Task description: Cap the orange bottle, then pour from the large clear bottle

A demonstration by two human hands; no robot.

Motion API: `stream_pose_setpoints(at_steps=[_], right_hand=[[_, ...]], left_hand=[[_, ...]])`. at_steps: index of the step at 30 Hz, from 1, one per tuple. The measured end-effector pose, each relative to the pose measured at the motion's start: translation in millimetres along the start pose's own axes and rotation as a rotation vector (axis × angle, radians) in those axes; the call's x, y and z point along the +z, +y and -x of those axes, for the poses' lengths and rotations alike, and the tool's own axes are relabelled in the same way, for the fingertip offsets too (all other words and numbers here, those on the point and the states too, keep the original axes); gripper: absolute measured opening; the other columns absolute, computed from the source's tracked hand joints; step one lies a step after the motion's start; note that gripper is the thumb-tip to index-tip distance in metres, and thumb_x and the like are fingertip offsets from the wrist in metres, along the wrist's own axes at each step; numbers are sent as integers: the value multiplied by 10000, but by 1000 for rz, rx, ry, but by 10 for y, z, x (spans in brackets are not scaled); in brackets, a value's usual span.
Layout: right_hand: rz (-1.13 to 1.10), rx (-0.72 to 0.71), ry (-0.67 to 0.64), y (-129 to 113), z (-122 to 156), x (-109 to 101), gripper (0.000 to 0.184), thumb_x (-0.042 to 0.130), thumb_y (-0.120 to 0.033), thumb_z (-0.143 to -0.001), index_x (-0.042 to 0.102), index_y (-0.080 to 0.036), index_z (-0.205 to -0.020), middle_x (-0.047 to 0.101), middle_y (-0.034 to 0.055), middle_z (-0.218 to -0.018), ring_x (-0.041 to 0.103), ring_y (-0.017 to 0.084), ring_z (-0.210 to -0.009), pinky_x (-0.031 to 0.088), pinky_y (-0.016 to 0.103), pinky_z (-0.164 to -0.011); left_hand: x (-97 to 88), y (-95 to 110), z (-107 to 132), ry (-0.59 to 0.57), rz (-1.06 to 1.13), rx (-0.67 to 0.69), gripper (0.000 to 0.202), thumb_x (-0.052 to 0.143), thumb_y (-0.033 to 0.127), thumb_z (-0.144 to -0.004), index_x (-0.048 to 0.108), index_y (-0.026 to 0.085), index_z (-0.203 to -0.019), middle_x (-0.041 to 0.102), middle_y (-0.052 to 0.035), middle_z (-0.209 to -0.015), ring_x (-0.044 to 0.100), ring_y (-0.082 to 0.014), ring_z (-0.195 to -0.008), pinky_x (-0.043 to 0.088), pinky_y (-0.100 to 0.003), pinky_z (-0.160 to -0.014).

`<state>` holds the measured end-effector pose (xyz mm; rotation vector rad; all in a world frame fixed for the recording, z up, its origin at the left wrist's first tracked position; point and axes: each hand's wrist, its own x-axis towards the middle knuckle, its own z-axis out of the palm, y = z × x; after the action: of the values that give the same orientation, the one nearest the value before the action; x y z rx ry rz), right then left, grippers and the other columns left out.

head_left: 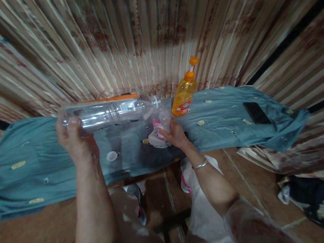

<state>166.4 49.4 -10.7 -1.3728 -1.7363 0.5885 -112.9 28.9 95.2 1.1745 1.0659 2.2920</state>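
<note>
A single head-worn camera looks forward and steeply down from the near side of the teal cloth (pixel 224 111), close above the person's left hand (pixel 80 142) and right hand (pixel 177 135). Its wide view (low enough to catch the shoes (pixel 134 195) at the near side) spans the cloth from left to right and faces the curtain (pixel 142 31) on the far side.

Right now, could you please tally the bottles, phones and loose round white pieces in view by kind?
Bottles: 3 (large clear bottle in the left hand, pink-labelled bottle in the right hand, orange-topped bottle)
Phones: 1 (dark phone)
Loose round white pieces: 1 (round white piece on the cloth)
Total: 5
</note>
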Motion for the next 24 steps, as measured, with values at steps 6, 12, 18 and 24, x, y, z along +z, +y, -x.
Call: stream_pose_setpoints(at_steps=[6, 12, 18, 24], right_hand=[[-4, -3, -12, -14, 3, -14, 673, 717, -564, -825, 526, -151, -1321, 761, 173, -1135, 743, 341, -1036, 587, 454, -864], [-4, -20, -10, -18, 3, -24, 668, 697, -573, -842, 519, -158, -1335, 759, 174, -1126, 741, 338, -1031, 582, 462, -869], [4, -18, -6, -9, -2, -16, 682, 707, -556, -829, 519, -147, -1341, 760, 177, -1127, 742, 344, -1023, 585, 459, -861], [14, -20, -3, 8, -4, -2, 685, 693, -588, -836, 513, -162, -1341, 752, 170, -1143, 737, 342, -1041, 580, 476, -888]], left_hand=[[-3, -3, -6, 16, 0, 8, 394, 749, 441, -585, 734, 236, -921, 626, 10, -886, 620, -191, -943, 516, -414, -982], [-23, -3, -7, -37, -39, 3, 458, 743, 507, -610, 714, 249, -987, 606, -3, -942, 614, -216, -1006, 486, -443, -1022], [4, 12, 4, -2, -17, -4, 406, 737, 461, -595, 716, 248, -940, 619, 4, -918, 616, -207, -974, 490, -421, -993], [-15, -9, -6, -18, -41, 14, 436, 728, 467, -612, 726, 245, -987, 638, -1, -931, 624, -209, -1004, 481, -431, -1036]])
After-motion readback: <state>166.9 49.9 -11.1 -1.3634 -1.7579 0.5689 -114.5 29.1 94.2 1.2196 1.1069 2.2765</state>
